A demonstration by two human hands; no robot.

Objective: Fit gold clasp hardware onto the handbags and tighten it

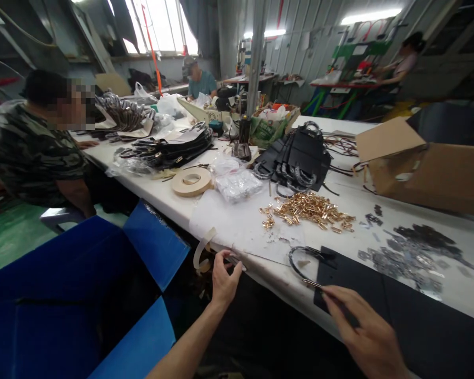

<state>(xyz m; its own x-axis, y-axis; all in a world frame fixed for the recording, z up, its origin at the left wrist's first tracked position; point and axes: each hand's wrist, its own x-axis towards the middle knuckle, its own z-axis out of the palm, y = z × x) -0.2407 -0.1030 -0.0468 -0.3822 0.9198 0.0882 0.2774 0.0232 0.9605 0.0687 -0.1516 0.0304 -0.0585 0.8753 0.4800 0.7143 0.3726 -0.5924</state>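
Note:
My left hand (pixel 224 279) is at the table's front edge, thumb and fingers pinched on a small, thin piece I cannot make out. Beside it, a strip of pale tape (pixel 202 251) curls over the edge. My right hand (pixel 365 323) is closed on one end of a black, plastic-wrapped bag handle (pixel 293 263), where a gold-coloured fitting (pixel 311 283) shows. The handle's other end meets a flat black bag panel (pixel 414 316) lying on the table, partly under my right hand. A heap of gold metal fittings (pixel 310 210) lies beyond the handle.
Small metal plates (pixel 403 258) are scattered at the right, before an open cardboard box (pixel 438 168). Further back are black bag panels (pixel 296 158), a tape roll (pixel 191 181) and a plastic bag (pixel 237 181). A blue box (pixel 63 268) stands at the left, near a seated co-worker (pixel 35 142).

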